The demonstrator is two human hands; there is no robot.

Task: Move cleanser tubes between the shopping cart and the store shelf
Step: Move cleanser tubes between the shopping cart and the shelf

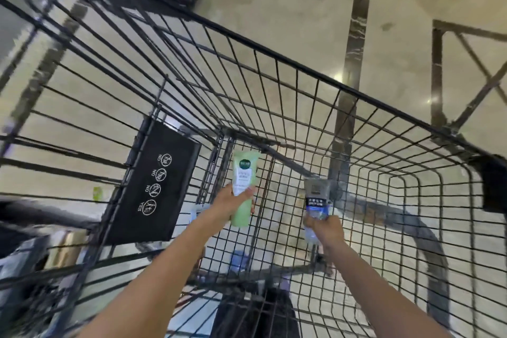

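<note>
Left hand (230, 202) grips green tube (242, 189), right hand (326, 228) a seemingly blue-grey tube (315, 200) (inside cart (384, 107))

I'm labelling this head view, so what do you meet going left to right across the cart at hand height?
Black warning placard → left hand gripping the pale green cleanser tube → right hand gripping the grey-and-blue cleanser tube → black wire cart wall.

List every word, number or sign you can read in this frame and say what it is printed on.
"NO", "NO", "NO", "YES", each beside a round pictogram: on the black placard fixed to the shopping cart.
Green cleanser tube in the left hand: dark badge and lines of print, too small to read.
Grey-and-blue cleanser tube in the right hand: white print on a dark band, blurred, unreadable.
</note>
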